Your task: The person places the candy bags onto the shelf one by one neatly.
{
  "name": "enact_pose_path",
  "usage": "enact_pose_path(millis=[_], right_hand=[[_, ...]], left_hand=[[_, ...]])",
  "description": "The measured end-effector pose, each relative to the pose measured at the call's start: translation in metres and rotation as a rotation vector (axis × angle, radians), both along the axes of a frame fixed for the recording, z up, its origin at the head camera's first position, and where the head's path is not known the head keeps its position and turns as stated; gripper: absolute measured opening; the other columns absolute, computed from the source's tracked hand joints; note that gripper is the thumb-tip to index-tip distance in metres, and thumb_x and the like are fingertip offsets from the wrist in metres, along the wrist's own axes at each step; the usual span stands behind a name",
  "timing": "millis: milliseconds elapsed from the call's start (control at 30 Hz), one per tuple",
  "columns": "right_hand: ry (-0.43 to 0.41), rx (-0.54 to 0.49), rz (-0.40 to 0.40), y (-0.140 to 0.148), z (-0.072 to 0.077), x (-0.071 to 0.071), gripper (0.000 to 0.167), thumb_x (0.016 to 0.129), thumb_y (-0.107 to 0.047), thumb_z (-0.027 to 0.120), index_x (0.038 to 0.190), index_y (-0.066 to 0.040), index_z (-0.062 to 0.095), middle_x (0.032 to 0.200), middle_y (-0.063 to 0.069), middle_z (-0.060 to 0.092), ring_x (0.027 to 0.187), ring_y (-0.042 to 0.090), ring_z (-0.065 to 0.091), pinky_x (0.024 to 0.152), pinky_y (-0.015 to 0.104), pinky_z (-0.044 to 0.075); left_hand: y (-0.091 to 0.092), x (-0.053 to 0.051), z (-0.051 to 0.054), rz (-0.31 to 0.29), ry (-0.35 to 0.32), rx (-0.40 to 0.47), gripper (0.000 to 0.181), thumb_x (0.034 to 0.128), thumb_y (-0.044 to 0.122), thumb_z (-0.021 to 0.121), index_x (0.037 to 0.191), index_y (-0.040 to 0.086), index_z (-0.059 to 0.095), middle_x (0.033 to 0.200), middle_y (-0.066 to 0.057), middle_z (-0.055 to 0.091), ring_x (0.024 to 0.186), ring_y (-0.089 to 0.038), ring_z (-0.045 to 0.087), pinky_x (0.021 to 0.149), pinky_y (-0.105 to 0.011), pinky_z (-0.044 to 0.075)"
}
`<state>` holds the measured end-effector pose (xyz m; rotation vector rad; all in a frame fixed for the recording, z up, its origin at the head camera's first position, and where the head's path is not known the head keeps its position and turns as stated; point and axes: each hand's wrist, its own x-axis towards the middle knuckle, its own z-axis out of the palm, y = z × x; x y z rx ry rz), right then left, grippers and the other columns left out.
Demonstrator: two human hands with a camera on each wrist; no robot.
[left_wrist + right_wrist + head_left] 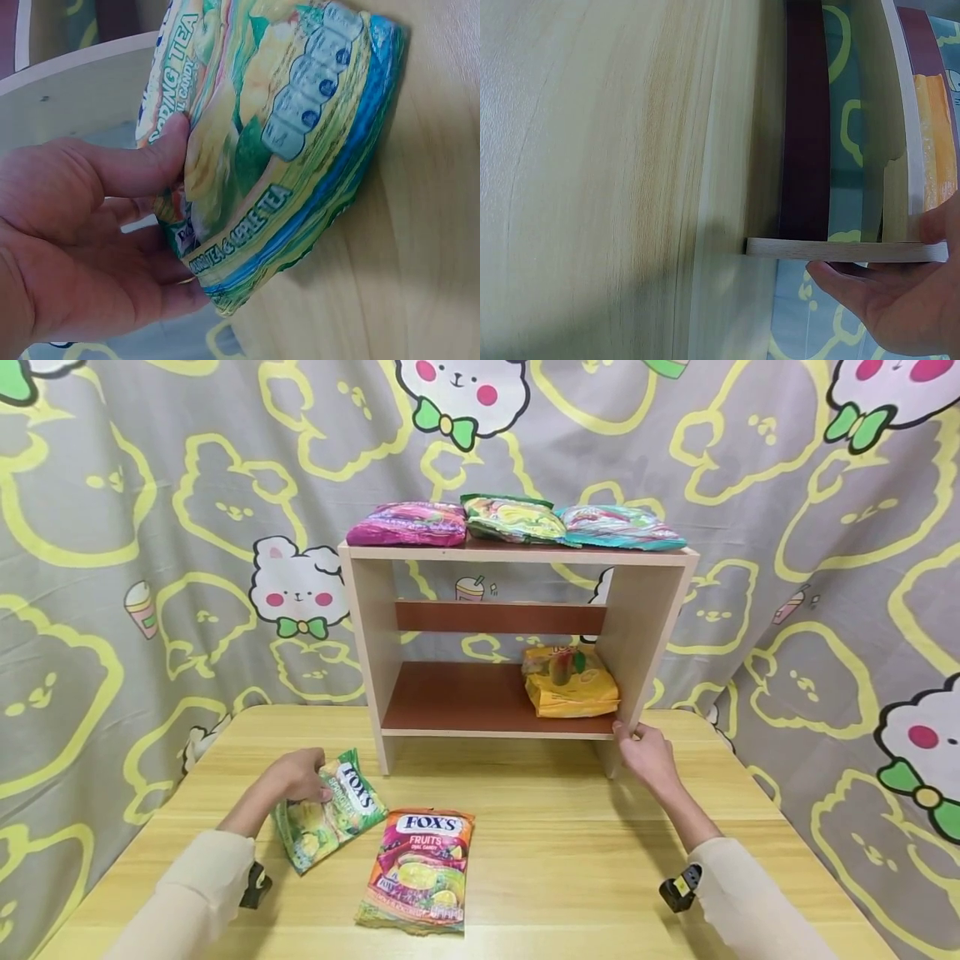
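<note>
My left hand [298,777] holds a green Fox's spring tea candy bag [348,802] at its left edge. In the left wrist view the thumb lies on the printed front of the bag [247,135], and the other fingers are behind it. The bag lies tilted, low over the table or touching it; which one I cannot tell. My right hand [647,752] grips the right side panel of a small wooden shelf [498,733], thumb at the inner side and fingers outside, as the right wrist view shows. On the middle board near that hand sits a yellow bag [573,689].
A red-orange Fox's fruits candy bag [420,870] lies flat on the wooden table [555,877] in front of the shelf. Along the shelf top rest a purple bag [408,524], a green-yellow bag [513,520] and a teal bag [622,528]. A patterned curtain [225,485] hangs behind.
</note>
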<state>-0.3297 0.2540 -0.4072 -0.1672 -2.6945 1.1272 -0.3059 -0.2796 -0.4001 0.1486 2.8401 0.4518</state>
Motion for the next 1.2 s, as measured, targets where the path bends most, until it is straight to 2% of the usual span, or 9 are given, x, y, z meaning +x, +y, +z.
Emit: enact_pose_path(millis=[233,367,467,533,633,800,900,1033,1200], right_hand=[[-0.007,-0.007,0.004,-0.001,0.001,0.001,0.052,0.104,-0.049,0.043,0.101,-0.004,0.069,0.071,0.010,0.066,0.067,0.025,0.054,0.054,0.034,0.039],[-0.001,-0.001,0.001,0.000,0.002,0.000,0.051,0.104,-0.048,0.044,0.103,-0.004,0.070,0.073,0.012,0.067,0.072,0.028,0.056,0.056,0.033,0.040],[0.000,0.004,0.001,0.000,0.001,0.000,0.052,0.104,-0.048,0.043,0.104,-0.004,0.070,0.073,0.010,0.066,0.072,0.028,0.056,0.056,0.034,0.039],[-0.004,-0.002,0.003,0.000,0.001,0.000,0.052,0.104,-0.048,0.043,0.103,-0.004,0.070,0.071,0.009,0.065,0.069,0.027,0.054,0.055,0.034,0.039],[-0.013,-0.012,0.005,0.000,0.000,0.000,0.052,0.104,-0.048,0.043,0.102,-0.004,0.069,0.069,0.008,0.064,0.067,0.025,0.052,0.054,0.034,0.038],[-0.012,-0.010,0.002,0.000,0.000,0.000,0.052,0.104,-0.048,0.043,0.107,-0.004,0.070,0.078,0.012,0.065,0.075,0.029,0.055,0.055,0.034,0.038],[-0.005,-0.003,0.003,0.000,0.000,0.001,0.052,0.104,-0.047,0.043,0.107,-0.003,0.070,0.082,0.015,0.066,0.079,0.031,0.056,0.056,0.034,0.039],[-0.004,-0.002,0.001,0.000,0.000,0.000,0.051,0.104,-0.047,0.042,0.106,-0.004,0.070,0.077,0.012,0.068,0.078,0.030,0.058,0.056,0.034,0.039],[-0.004,-0.005,-0.002,0.000,0.000,0.000,0.050,0.104,-0.047,0.043,0.104,-0.004,0.070,0.073,0.009,0.068,0.077,0.030,0.059,0.056,0.033,0.040]], left_hand=[[0.000,0.003,0.003,0.000,0.024,0.006,0.054,0.0889,0.019,0.078,0.124,-0.014,0.053,0.119,-0.036,0.060,0.107,-0.050,0.061,0.089,-0.058,0.054],[0.003,0.005,0.008,0.004,0.074,0.022,0.052,0.0848,0.019,0.082,0.119,-0.011,0.056,0.113,-0.033,0.064,0.100,-0.043,0.064,0.085,-0.055,0.055],[0.004,0.007,0.014,0.005,0.090,0.031,0.056,0.0823,0.019,0.084,0.121,-0.013,0.059,0.116,-0.035,0.064,0.103,-0.046,0.064,0.087,-0.056,0.055],[0.004,0.008,0.017,0.006,0.088,0.043,0.060,0.0812,0.020,0.085,0.124,-0.014,0.060,0.122,-0.037,0.062,0.110,-0.052,0.061,0.091,-0.059,0.054],[0.005,0.010,0.023,0.000,0.083,0.063,0.062,0.0791,0.021,0.087,0.123,-0.015,0.062,0.125,-0.036,0.062,0.115,-0.053,0.059,0.093,-0.059,0.054],[0.006,0.013,0.029,-0.021,0.110,0.081,0.060,0.0752,0.021,0.090,0.120,-0.012,0.067,0.126,-0.033,0.064,0.117,-0.052,0.059,0.095,-0.059,0.053],[0.008,0.014,0.032,-0.035,0.144,0.089,0.051,0.0738,0.020,0.090,0.114,-0.006,0.072,0.117,-0.027,0.070,0.109,-0.045,0.064,0.092,-0.058,0.054],[0.011,0.016,0.033,-0.043,0.185,0.088,0.039,0.0720,0.019,0.091,0.104,0.001,0.076,0.102,-0.017,0.074,0.092,-0.031,0.065,0.084,-0.053,0.055],[0.012,0.016,0.033,-0.039,0.206,0.092,0.035,0.0709,0.018,0.091,0.099,0.003,0.077,0.096,-0.013,0.075,0.085,-0.026,0.063,0.080,-0.050,0.056]])
